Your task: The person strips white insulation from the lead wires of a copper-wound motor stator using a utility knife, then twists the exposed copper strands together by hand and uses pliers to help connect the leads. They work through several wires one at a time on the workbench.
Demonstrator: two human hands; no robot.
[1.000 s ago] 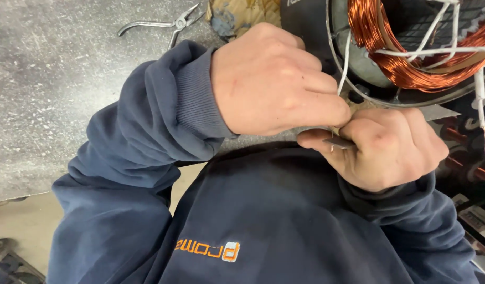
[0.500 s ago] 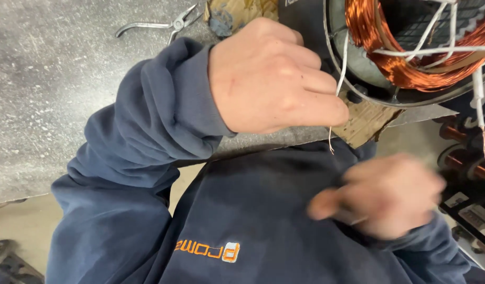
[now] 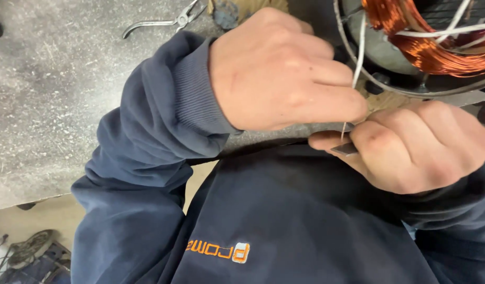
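Note:
My left hand is closed in a fist near the table's front edge and pinches a thin white wire that hangs down from the motor stator with copper windings. Just below and to the right, my right hand is closed on a small flat metal blade, whose tip meets the lower end of the white wire. Both arms wear dark blue sleeves. The rest of the blade is hidden inside the right fist.
Metal pliers lie on the grey speckled table at the back. More white leads cross the windings. A shoe and floor clutter show at the lower left.
My right hand dropped down and away from the wire half a second ago, and now it is back up at the wire's end with the blade. The left hand has stayed put.

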